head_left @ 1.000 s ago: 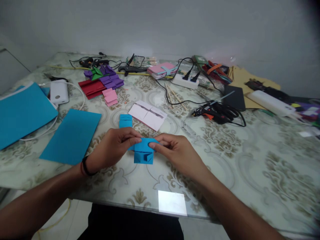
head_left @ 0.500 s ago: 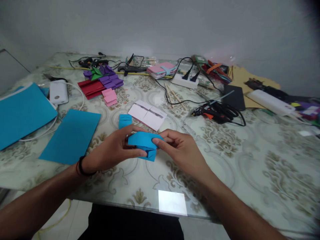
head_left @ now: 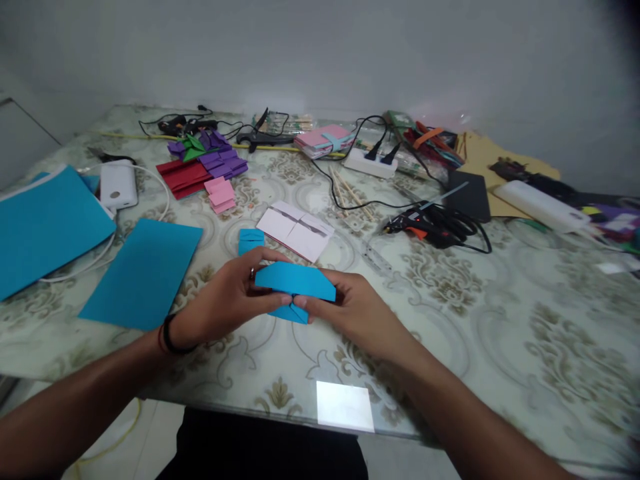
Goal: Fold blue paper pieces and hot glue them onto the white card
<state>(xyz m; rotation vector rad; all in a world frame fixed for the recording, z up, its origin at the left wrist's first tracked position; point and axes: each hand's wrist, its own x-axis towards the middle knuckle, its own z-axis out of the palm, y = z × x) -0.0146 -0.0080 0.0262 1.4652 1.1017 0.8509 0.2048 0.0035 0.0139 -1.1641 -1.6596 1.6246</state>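
Note:
A folded piece of blue paper (head_left: 295,279) is held between my two hands above the front middle of the table. My left hand (head_left: 240,288) grips its left side, thumb in front and fingers behind. From the right, my right hand (head_left: 357,303) is closed on it too, with its thumb tip meeting the left thumb at the lower fold. An upper flap stands up over the thumbs. Just behind my left hand lies a smaller folded blue paper piece (head_left: 251,240), partly hidden. Beyond the hands rests a folded white paper (head_left: 295,230).
Blue sheets (head_left: 145,273) lie at left near a white power bank (head_left: 118,183). Behind are folded red paper (head_left: 184,177), purple paper (head_left: 223,160) and pink paper (head_left: 220,195). A glue gun (head_left: 425,221), power strip (head_left: 371,163) and cables are at back right.
My right thumb has moved down and left from the upper flap to the lower fold, beside the left thumb. The flap now shows its full width.

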